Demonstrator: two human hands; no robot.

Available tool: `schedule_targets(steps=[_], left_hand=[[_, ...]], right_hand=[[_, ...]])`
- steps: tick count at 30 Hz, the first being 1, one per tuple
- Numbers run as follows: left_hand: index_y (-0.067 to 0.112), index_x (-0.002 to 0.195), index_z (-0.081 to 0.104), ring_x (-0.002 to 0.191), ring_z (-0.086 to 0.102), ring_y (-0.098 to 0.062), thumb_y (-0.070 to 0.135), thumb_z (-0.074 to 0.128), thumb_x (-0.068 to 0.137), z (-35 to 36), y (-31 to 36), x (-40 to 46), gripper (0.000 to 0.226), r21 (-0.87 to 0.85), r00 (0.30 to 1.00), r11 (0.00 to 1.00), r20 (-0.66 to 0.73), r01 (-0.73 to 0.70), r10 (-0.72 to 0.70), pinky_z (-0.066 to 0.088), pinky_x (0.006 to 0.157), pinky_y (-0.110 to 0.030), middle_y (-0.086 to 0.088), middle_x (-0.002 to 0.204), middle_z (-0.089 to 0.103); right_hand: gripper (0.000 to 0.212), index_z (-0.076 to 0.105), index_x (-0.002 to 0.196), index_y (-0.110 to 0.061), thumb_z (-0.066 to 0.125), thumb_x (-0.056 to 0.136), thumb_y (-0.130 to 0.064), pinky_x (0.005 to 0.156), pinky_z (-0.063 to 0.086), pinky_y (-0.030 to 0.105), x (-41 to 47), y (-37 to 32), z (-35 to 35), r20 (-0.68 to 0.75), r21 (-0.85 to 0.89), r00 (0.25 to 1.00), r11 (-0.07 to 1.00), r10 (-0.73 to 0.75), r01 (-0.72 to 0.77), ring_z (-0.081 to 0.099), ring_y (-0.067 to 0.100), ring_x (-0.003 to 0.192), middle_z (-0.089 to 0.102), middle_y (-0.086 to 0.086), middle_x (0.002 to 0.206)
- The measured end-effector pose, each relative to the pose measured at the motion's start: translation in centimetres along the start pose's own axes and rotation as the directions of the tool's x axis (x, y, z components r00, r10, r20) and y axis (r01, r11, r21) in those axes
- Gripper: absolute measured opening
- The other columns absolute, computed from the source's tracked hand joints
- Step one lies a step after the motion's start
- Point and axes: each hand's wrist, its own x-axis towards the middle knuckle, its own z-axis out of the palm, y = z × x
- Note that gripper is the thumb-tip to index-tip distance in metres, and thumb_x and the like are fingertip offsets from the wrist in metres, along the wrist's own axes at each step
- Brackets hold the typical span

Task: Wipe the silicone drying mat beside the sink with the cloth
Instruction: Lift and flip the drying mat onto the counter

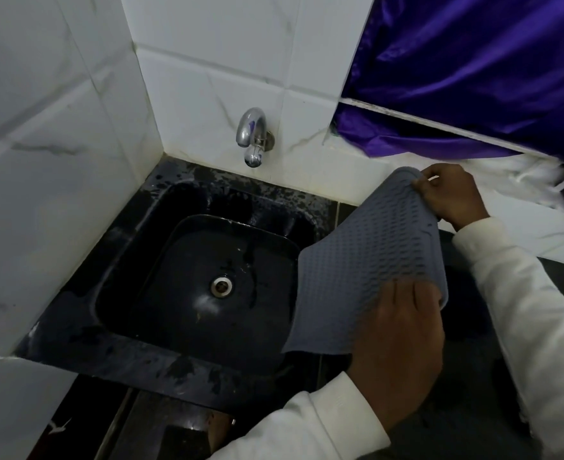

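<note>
While both hands grip it, the mat tilts upright, ribs outward.

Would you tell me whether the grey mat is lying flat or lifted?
Lifted: the right hand pinches the mat's far corner, the left hand holds its near edge.

I am standing at a home wash corner: a black sink, a chrome wall tap, white marbled tiles, purple curtain.
</note>
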Motion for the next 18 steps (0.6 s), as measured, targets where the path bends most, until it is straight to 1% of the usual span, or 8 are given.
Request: schedule_targets(steps=[2,4,5,6,9,12,15,18], left_hand=[[0.019,0.09,0.057,0.066,0.055,-0.004,0.022,0.0,0.102,0.4,0.0,-0.2,0.058,-0.015,1.0,1.0,-0.005,0.002,-0.002,0.048,0.062,-0.016,0.006,0.077,0.062],[0.019,0.09,0.054,0.065,0.056,-0.005,0.024,-0.004,0.102,0.8,0.2,-0.2,0.059,0.007,0.999,1.0,-0.045,0.01,-0.01,0.049,0.062,-0.017,0.005,0.076,0.062],[0.018,0.09,0.052,0.065,0.056,-0.005,0.025,-0.004,0.102,1.0,0.2,-0.1,0.057,0.009,0.998,1.0,-0.059,0.002,-0.001,0.05,0.062,-0.018,0.005,0.075,0.062],[0.018,0.091,0.05,0.065,0.056,-0.005,0.026,-0.004,0.102,1.2,0.1,-0.1,0.056,0.0,0.999,1.0,-0.052,-0.01,0.01,0.05,0.062,-0.018,0.005,0.075,0.062],[0.019,0.092,0.044,0.064,0.056,-0.003,0.025,-0.005,0.102,1.6,0.0,-0.2,0.05,0.014,0.998,0.999,-0.031,-0.047,0.047,0.049,0.064,-0.015,0.007,0.075,0.062],[0.018,0.089,0.048,0.063,0.055,-0.003,0.022,-0.002,0.102,2.0,0.1,-0.3,0.052,0.027,0.999,0.998,-0.001,-0.051,0.051,0.047,0.064,-0.015,0.006,0.073,0.061],[0.017,0.085,0.053,0.063,0.054,-0.005,0.018,-0.001,0.101,2.1,0.4,-0.3,0.056,0.05,0.998,0.997,-0.001,-0.064,0.064,0.048,0.063,-0.017,0.004,0.073,0.059],[0.016,0.086,0.053,0.064,0.054,-0.006,0.012,0.015,0.098,2.0,0.4,-0.2,0.04,0.025,0.996,0.996,0.041,-0.082,0.081,0.048,0.061,-0.018,0.003,0.074,0.058]], right_hand=[[0.018,0.066,0.099,-0.013,0.062,0.092,-0.03,0.052,0.048,0.028,-0.1,0.4,0.1,0.003,0.007,1.0,1.0,0.006,-0.006,0.062,0.025,0.072,0.066,0.012,0.096],[0.023,0.066,0.103,-0.013,0.063,0.091,-0.032,0.069,0.056,0.042,-0.1,0.8,0.1,-0.015,0.028,1.0,0.999,0.019,-0.019,0.064,0.03,0.085,0.067,0.014,0.103],[0.025,0.065,0.105,-0.013,0.063,0.091,-0.032,0.076,0.056,0.046,-0.1,1.0,0.1,-0.021,0.035,0.999,0.999,0.028,-0.027,0.063,0.031,0.088,0.067,0.014,0.105],[0.025,0.065,0.106,-0.013,0.063,0.091,-0.032,0.077,0.056,0.047,-0.1,1.2,0.0,-0.022,0.042,0.999,0.999,0.031,-0.03,0.063,0.031,0.088,0.067,0.013,0.105],[0.026,0.064,0.108,-0.011,0.062,0.092,-0.03,0.072,0.056,0.043,-0.1,1.6,-0.2,-0.04,0.085,0.999,0.996,0.037,-0.033,0.06,0.026,0.082,0.064,0.01,0.099],[0.027,0.065,0.109,-0.01,0.063,0.091,-0.03,0.081,0.055,0.047,-0.2,2.0,-0.2,-0.058,0.071,0.998,0.997,0.027,-0.023,0.059,0.024,0.083,0.065,0.012,0.101],[0.025,0.066,0.106,-0.012,0.064,0.09,-0.031,0.084,0.055,0.048,-0.3,2.2,-0.1,-0.064,0.08,0.997,0.996,0.04,-0.035,0.061,0.027,0.087,0.067,0.015,0.105],[0.024,0.066,0.104,-0.013,0.065,0.09,-0.032,0.085,0.054,0.05,-0.3,2.3,-0.1,-0.066,0.082,0.997,0.996,0.035,-0.03,0.063,0.029,0.093,0.067,0.015,0.107]])
